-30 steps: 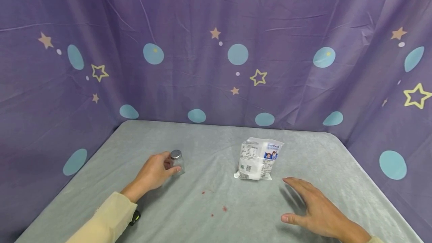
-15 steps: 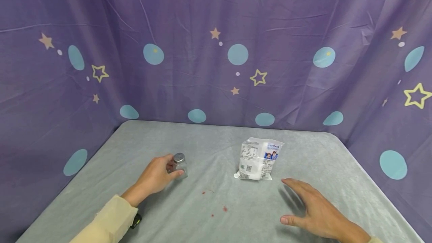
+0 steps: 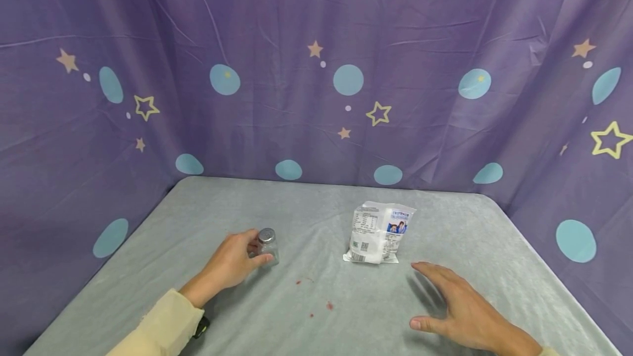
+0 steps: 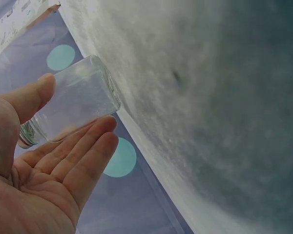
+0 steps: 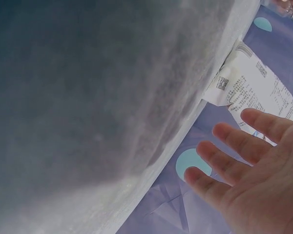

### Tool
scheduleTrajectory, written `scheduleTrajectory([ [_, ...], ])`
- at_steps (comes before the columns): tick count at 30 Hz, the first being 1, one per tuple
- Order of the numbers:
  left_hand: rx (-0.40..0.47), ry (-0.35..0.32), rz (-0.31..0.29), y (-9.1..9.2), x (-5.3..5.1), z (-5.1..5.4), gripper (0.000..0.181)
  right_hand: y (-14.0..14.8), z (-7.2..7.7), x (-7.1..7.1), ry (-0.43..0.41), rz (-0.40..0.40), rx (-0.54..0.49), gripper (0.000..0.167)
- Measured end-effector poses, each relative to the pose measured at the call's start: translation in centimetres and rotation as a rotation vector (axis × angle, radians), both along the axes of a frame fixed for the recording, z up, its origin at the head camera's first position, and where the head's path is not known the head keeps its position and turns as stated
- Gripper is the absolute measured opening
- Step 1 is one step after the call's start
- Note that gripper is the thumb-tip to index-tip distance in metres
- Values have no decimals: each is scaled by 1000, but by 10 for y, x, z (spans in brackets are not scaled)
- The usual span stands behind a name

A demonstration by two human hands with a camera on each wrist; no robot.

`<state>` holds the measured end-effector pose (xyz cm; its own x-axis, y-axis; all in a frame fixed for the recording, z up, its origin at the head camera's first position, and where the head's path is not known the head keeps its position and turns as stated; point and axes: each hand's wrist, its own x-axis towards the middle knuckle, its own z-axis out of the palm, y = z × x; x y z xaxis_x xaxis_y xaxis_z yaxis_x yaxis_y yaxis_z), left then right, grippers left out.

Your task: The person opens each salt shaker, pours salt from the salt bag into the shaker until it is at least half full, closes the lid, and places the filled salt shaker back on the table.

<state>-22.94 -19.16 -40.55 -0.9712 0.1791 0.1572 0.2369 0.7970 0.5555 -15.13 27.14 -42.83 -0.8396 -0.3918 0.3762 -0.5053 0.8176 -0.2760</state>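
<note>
My left hand (image 3: 231, 261) pinches a small clear glass shaker (image 3: 268, 250) with a silvery, perforated-looking lid. The thumb lies on one side of the glass and the fingers on the other, as the left wrist view of the shaker (image 4: 83, 97) shows. It stands roughly upright at the table's left-middle; whether its base touches the cloth I cannot tell. My right hand (image 3: 467, 309) holds nothing, fingers extended and thumb apart, low over the right side. Nearest to it, a white printed packet (image 3: 368, 235) stands upright, apart from the fingertips.
A pale grey-green cloth covers the table (image 3: 316, 218). Small red marks (image 3: 329, 306) spot it near the front middle. A purple curtain (image 3: 277, 136) with stars and blue dots encloses the back and sides.
My left hand has moved the shaker a little to the right and nearer to me. The right hand has barely shifted, and the packet has stayed in place.
</note>
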Motion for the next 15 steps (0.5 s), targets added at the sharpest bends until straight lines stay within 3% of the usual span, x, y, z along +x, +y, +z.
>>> scheduleTrajectory([
  [15, 21, 0, -16, 8, 8, 2, 32, -1, -2, 2, 12, 20, 5, 96],
])
